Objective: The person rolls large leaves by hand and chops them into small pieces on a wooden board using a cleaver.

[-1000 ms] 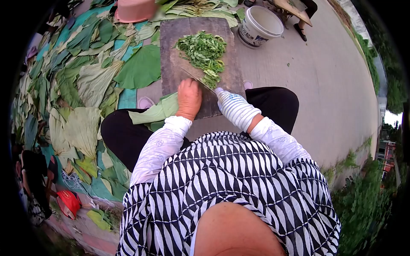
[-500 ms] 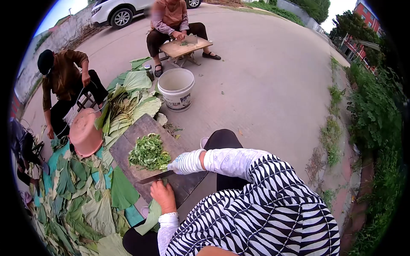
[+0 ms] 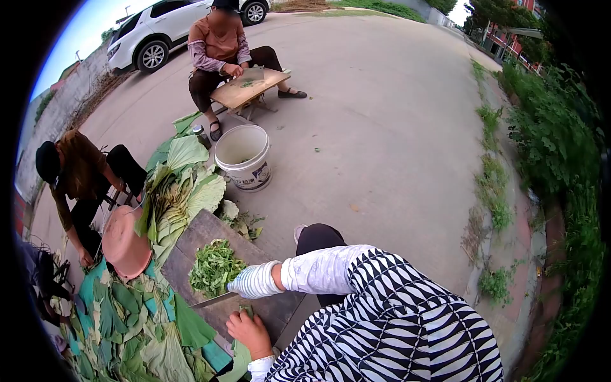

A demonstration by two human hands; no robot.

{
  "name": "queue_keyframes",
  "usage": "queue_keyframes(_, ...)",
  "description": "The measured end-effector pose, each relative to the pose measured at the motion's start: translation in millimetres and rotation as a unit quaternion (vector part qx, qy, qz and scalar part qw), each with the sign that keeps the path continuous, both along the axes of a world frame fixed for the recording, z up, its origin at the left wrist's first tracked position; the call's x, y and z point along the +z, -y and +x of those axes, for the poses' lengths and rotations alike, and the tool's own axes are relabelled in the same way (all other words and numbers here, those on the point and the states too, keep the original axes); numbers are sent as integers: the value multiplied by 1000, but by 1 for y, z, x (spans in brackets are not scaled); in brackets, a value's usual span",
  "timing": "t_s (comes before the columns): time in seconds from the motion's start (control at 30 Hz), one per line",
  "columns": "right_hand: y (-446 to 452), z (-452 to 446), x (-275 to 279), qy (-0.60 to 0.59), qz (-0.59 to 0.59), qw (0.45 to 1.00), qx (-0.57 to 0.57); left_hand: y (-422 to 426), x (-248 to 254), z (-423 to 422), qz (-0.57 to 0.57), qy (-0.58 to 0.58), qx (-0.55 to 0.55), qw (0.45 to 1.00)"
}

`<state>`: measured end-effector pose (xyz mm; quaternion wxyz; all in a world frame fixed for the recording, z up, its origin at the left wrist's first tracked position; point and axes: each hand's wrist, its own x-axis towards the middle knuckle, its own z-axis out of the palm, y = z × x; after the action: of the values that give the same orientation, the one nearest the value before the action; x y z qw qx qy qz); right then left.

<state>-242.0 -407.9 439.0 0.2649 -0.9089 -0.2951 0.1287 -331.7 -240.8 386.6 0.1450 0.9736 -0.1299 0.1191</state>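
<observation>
My right hand (image 3: 256,281), in a striped white and blue glove, is closed on the handle of a knife (image 3: 214,300). Its wide blade lies low over the dark wooden board (image 3: 191,233), beside a heap of shredded green leaves (image 3: 215,267). Bare and curled, my left hand (image 3: 250,333) presses on a small folded green leaf (image 3: 246,310) at the board's near side, a little apart from the blade. Another pale green leaf (image 3: 238,364) hangs below that hand.
Large leaves (image 3: 141,331) spread over a green sheet at left. A pink tub (image 3: 126,242) and a white bucket (image 3: 243,159) stand beyond the board. One person (image 3: 79,172) sits at left; another (image 3: 219,48) cuts at a small table (image 3: 245,91). A white car (image 3: 156,35) stands behind.
My view has tilted up and shifted right, so the board sits lower. The knife has moved slightly away from my left hand. The person at left bends lower.
</observation>
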Motion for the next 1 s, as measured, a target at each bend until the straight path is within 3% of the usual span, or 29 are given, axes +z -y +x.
queue_keyframes(0.4, 15, -13, 0, 8, 14, 1000, -20, 2, -33, 12, 51, 14, -14, 999)
queue_keyframes(0.57, 10, -11, -13, 15, -3, 1000, -18, 12, -37, 32, 10, 23, 1, 1000)
queue_keyframes(0.6, 10, -9, -17, 19, -5, 1000, -10, 17, -35, 35, -33, 67, -15, 997)
queue_keyframes(0.73, 2, -2, -32, 22, -5, 1000, -4, 21, -31, 37, -66, 21, 19, 997)
queue_keyframes(0.8, 4, -3, -27, 6, -4, 1000, -4, 16, -35, 38, -163, 36, 29, 986)
queue_keyframes(1.0, 4, -5, -18, 15, -10, 1000, 3, -4, -36, 47, -185, -19, 23, 982)
